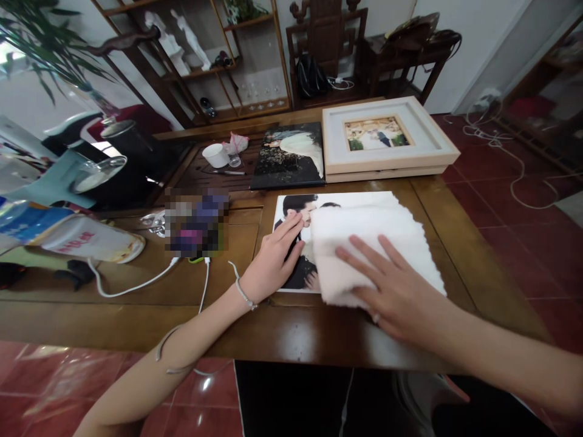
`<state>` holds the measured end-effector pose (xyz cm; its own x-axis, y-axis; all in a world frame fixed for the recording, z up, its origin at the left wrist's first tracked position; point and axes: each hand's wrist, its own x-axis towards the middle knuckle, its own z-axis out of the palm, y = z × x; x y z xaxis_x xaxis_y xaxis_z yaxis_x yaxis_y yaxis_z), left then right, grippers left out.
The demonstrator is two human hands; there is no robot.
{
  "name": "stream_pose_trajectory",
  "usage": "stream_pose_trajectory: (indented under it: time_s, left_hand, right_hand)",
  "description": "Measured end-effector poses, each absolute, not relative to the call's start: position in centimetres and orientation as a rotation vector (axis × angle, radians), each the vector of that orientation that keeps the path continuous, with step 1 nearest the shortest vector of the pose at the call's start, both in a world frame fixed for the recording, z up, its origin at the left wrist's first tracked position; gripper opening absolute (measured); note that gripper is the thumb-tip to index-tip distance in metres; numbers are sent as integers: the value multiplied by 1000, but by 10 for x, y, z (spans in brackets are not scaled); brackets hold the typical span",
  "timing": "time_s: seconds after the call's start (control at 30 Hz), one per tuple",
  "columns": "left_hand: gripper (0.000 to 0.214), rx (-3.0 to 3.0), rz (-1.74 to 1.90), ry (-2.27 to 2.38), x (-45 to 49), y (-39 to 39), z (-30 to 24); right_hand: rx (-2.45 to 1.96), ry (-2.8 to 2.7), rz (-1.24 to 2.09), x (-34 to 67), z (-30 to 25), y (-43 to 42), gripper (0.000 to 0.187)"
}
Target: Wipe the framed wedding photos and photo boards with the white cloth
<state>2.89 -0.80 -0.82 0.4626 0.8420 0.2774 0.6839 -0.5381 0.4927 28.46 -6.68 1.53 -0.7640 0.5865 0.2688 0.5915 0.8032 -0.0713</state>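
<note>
A photo print or panel point(296, 276) showing two people lies flat on the wooden table in front of me. My left hand point(276, 252) rests on its left part, fingers stretched out and thumb apart. Over the photo's right part is spread a white cloth point(378, 230) with a ragged edge, covering much of the picture. My right hand point(394, 288) lies on the cloth with its fingers spread, pressing it from above rather than wrapped round it. What lies directly under the cloth is hidden.
Behind the photo stand a dark wedding picture panel point(291, 155) and a pale wooden frame point(392, 167). A white cup point(215, 156) sits on a tea tray point(191, 173). To the left are a large white tub point(91, 237), white cables point(136, 288) and a blurred-out item point(195, 221).
</note>
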Motion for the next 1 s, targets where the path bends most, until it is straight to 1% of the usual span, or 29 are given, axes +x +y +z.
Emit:
stream_pose_trajectory:
  time_s: [0.13,0.23,0.27,0.47,0.6,0.7,0.8,0.93,1.0]
  left_hand:
    - [46,2407,695,1295,29,-8,-8]
    - [47,2412,687,1294,29,-8,-7]
    - [47,2410,683,1299,29,-8,-7]
    - [45,2432,694,1291,29,-9,-7]
    - [45,2436,718,1276,29,-8,-7]
    - [44,2433,725,1270,29,-8,-7]
    - [44,2430,741,1253,29,-8,-7]
    - [46,2409,746,1261,29,-8,-7]
    - [46,2399,739,1274,29,-8,-8]
  right_hand:
    - [-810,-2760,-41,284,18,-96,29]
    - [-781,-2779,-40,286,19,-90,19]
    - [-784,-2777,-40,287,19,-83,19]
    - [-848,-2796,-105,292,20,-22,38]
    - [-954,-2810,-173,295,23,22,41]
    - [-1024,-2807,-155,294,26,35,41]
    - [-1046,-2772,-130,290,25,20,38]
    - [-910,-2770,-24,285,20,-34,38]
    - [-841,-2755,29,281,19,-64,30]
